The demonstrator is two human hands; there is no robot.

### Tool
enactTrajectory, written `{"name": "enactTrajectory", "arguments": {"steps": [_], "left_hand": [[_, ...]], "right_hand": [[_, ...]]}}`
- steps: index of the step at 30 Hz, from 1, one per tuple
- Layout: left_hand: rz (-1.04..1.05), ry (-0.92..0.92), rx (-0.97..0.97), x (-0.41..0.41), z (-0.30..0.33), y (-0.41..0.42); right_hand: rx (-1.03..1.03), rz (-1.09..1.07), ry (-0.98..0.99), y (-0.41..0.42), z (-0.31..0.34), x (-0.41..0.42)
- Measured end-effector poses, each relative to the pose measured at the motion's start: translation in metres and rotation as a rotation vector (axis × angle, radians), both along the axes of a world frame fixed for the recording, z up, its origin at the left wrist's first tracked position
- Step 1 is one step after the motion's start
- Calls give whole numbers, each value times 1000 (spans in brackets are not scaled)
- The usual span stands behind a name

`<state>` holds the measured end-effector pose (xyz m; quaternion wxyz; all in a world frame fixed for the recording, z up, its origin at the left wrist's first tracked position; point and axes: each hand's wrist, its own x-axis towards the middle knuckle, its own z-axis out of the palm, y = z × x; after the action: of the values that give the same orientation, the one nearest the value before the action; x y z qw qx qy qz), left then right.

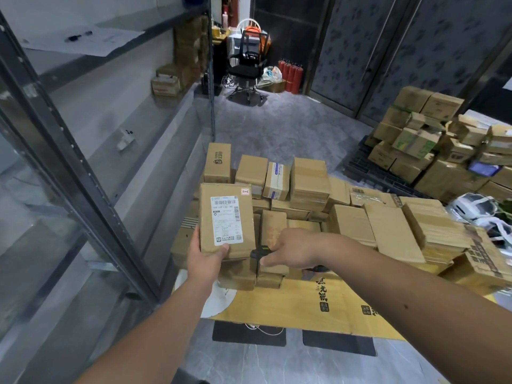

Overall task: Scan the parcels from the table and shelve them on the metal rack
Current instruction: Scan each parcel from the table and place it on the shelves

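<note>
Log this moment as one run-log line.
stage: scanning | left hand: holds labelled parcel | right hand: grips scanner | rack: not yet shelved

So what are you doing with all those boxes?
A person is sorting parcels. Their left hand holds up one small cardboard parcel with its white label facing them. Their right hand grips a little black scanner right beside it, near the label. More parcels are heaped on the table in front. The metal rack stands on the left, with a few boxes at its far end.
</note>
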<state>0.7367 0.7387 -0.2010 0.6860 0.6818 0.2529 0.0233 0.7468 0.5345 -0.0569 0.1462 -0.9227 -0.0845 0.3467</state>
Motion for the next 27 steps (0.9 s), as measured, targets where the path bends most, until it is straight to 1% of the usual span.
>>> {"name": "enactTrajectory", "arguments": {"steps": [5, 10, 14, 20, 23, 27], "left_hand": [[28, 3, -59, 6, -5, 6], [68, -36, -129, 17, 1, 18], [55, -85, -121, 18, 8, 27], [160, -169, -160, -8, 21, 36], [278, -192, -142, -39, 30, 39], [375, -287, -150, -88, 41, 46]], "right_hand": [[14, -51, -14, 3, -1, 1], [140, -173, 52, 11, 2, 10], [227, -156, 82, 21, 7, 11], [292, 42, 45, 32, 22, 9], [320, 190, 18, 43, 31, 4], [397, 397, -26, 68, 45, -16]]}}
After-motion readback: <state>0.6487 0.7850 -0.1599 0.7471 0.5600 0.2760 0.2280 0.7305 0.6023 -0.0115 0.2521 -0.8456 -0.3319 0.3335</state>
